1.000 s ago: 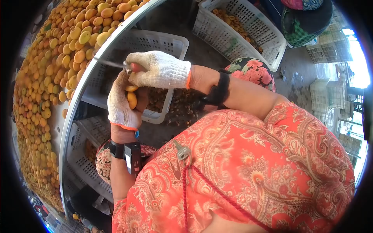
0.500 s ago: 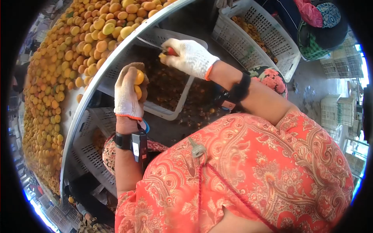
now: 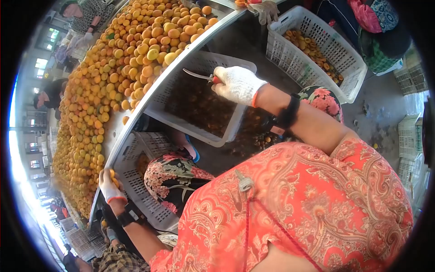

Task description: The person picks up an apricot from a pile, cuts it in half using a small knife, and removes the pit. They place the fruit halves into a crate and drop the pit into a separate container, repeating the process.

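Left hand (image 3: 108, 185): wearing a white glove, curling its fingers around an orange-yellow fruit (image 3: 114, 178) by the metal rim (image 3: 168, 72).
Right hand (image 3: 238, 85): clenching the red handle of a curved tool (image 3: 195, 74), well apart from that fruit.
Fruit pile (image 3: 136, 54): spreading beyond the rim.
Crate (image 3: 234, 122): sitting below the right hand, holding dark pieces.
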Available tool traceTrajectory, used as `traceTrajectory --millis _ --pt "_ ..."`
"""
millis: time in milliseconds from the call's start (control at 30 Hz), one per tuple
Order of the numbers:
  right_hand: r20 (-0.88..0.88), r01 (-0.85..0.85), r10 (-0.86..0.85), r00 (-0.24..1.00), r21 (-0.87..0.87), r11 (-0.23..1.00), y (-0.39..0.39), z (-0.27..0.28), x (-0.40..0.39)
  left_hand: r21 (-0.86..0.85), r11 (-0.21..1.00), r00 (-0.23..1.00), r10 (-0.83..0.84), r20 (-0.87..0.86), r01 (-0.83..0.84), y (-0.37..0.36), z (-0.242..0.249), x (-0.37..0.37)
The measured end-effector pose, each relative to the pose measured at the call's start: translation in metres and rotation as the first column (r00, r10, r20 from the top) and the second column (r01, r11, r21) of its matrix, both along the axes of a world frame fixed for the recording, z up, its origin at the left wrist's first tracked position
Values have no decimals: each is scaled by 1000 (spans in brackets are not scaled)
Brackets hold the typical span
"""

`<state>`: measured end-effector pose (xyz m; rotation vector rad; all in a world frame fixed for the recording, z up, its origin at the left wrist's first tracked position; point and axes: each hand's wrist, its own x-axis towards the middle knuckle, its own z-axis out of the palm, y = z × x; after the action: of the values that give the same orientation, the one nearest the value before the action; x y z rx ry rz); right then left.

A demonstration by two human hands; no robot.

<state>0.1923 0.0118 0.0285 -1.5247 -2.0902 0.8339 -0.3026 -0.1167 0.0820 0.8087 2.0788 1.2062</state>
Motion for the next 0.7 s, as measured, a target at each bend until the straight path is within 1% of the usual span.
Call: traceTrajectory --millis 33,67,100,133,167,200,233,300,367,433,500,533,567,633,700 --pt "-7 -7 7 1000 8 1000 0 -2 0 -125 992 984 0 -181 -23 -9 -11 -44" --pt "-24 -24 25 999 33 999 0 -7 0 -216 972 840 -41 -541 -92 -18 -18 -70" --pt "-38 -38 40 998 58 998 1 -6 0 -274 942 572 -120 -811 -191 -20 -12 -67" --pt "-37 -36 38 999 52 998 0 -5 -1 -235 947 563 -74 -823 -219 -17 -4 -67" --pt "-41 -36 39 998 57 998 -1 -4 -1 -162 974 653 -18 -757 -161 -6 3 -68" --pt "-23 -48 49 999 47 998 -3 -3 -3 -10 1000 765 -1 -644 -6 9 10 -54" --pt "-7 -61 62 998 38 997 -4 -2 -5 166 979 857 -18 -516 121 27 17 -34" --pt "-12 -74 75 997 58 996 -3 -7 -10 115 982 947 -110 -303 151 69 32 29" --pt "-4 -113 114 994 47 992 -4 -8 -12 -47 934 843 -340 -417 354 116 23 62" --pt "-3 -121 122 993 72 990 -5 -9 -13 -17 879 786 -434 -440 476 156 0 92" --pt "55 -117 116 992 9 993 -6 -3 -13 -177 808 554 -526 -645 562 202 -33 94" --pt "91 -112 110 990 20 993 -4 -6 -14 -312 812 559 -571 -601 493 213 -31 110" --pt "72 -118 115 991 37 992 -5 -6 -14 -442 795 572 -606 -553 414 221 -29 130" --pt "63 -151 147 987 74 986 -5 -8 -13 -553 732 308 -674 -672 397 239 -45 135" --pt "77 -175 168 983 97 980 -5 -11 -14 -620 716 235 -694 -680 320 248 -41 148"
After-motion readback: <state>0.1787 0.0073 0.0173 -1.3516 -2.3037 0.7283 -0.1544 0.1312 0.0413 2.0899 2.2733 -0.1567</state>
